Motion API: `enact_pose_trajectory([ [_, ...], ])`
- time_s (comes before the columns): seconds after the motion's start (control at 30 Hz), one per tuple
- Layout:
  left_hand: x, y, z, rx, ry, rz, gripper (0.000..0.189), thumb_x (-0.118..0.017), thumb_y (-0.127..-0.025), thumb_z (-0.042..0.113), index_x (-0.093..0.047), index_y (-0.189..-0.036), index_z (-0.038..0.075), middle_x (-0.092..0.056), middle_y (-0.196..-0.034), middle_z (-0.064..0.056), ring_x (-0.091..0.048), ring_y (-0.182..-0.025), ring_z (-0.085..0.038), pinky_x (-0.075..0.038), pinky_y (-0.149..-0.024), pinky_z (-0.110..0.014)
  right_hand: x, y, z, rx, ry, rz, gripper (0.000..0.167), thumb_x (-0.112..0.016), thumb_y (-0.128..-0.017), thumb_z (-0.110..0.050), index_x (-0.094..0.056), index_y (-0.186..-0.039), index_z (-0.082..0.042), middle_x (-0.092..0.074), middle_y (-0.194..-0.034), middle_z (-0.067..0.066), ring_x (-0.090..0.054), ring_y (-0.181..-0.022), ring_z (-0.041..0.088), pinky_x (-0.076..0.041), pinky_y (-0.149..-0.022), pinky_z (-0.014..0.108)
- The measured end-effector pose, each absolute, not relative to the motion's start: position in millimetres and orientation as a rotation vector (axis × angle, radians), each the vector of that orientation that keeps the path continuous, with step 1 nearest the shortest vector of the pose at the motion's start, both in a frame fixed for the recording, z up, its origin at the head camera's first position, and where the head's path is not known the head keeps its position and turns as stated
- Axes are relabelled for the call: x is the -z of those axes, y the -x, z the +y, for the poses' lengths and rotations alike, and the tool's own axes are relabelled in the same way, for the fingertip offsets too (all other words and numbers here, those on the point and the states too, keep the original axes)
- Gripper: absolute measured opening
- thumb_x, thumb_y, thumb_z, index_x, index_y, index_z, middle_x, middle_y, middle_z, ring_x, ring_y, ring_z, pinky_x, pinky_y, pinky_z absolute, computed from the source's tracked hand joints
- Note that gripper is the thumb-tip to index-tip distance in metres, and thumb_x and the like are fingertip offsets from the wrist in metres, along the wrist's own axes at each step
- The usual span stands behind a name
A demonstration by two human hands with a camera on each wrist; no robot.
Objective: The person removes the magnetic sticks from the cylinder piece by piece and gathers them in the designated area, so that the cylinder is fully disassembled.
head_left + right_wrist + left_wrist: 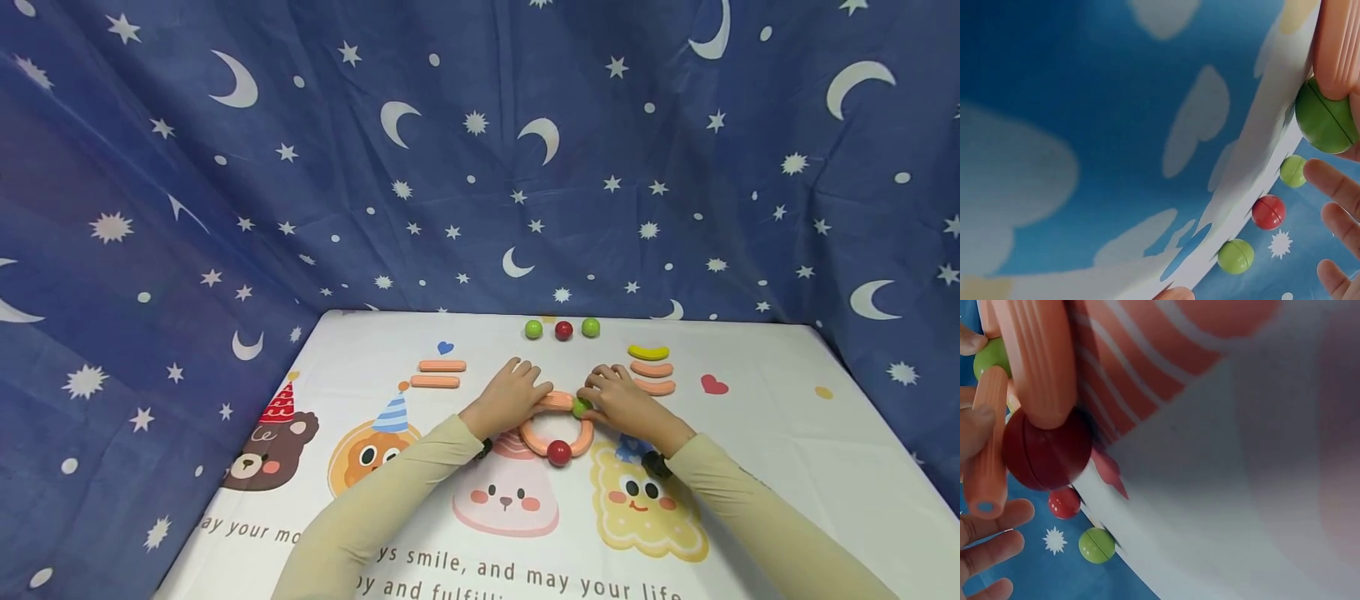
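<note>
A straight orange rod [557,401] is pinched by my left hand [513,395]; its free end shows a small hole in the left wrist view. My right hand [624,406] holds a green ball [580,408] at the rod's other end. From that ball a curved orange rod [586,437] runs down to a red ball [558,452]. Another curved orange rod [531,439] arcs from the red ball up towards my left hand. Together these parts form a ring shape. Whether the straight rod and the left curved rod touch is hidden behind my left fingers.
Two straight orange rods [435,382] lie at the left. A yellow curved rod [648,352] and two orange curved rods [652,369] lie at the right. Near the back edge stand a red ball [564,331] and two green balls [533,329]. A starry blue curtain [480,208] hangs behind the table.
</note>
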State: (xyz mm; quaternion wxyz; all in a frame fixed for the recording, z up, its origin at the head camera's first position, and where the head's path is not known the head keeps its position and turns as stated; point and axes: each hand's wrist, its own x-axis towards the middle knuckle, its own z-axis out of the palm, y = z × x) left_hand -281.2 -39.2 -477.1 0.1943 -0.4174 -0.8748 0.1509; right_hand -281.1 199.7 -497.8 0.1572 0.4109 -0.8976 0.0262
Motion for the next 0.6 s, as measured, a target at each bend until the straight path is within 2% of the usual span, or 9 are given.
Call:
enact_pose_trajectory([
  [0.37,484.5,284.1,-44.3,-0.363,1.201,-2.475,0.021,-0.049,-0.093,0.042,-0.059,-0.104,0.027,-0.059,-0.109,0.002,-0.053,-0.107,-0.017,-0.038,-0.105,-0.037,493.3,279.4,197.7,-0.059,-1.186,-2.602,0.028,-0.07,-0.079,-0.038,-0.067,-0.098,-0.017,-0.063,-0.093,0.002,-0.054,-0.098,0.024,-0.041,-0.084,0.045],
  [0.6,487.8,287.1,-47.7,-0.341,1.234,-2.449,0.02,-0.046,-0.095,0.041,-0.057,-0.103,0.027,-0.057,-0.104,0.004,-0.053,-0.103,-0.015,-0.038,-0.103,-0.036,493.2,280.2,197.8,-0.036,-1.198,-2.596,0.028,-0.071,-0.079,-0.038,-0.067,-0.097,-0.018,-0.063,-0.093,0.002,-0.053,-0.097,0.023,-0.041,-0.083,0.044],
])
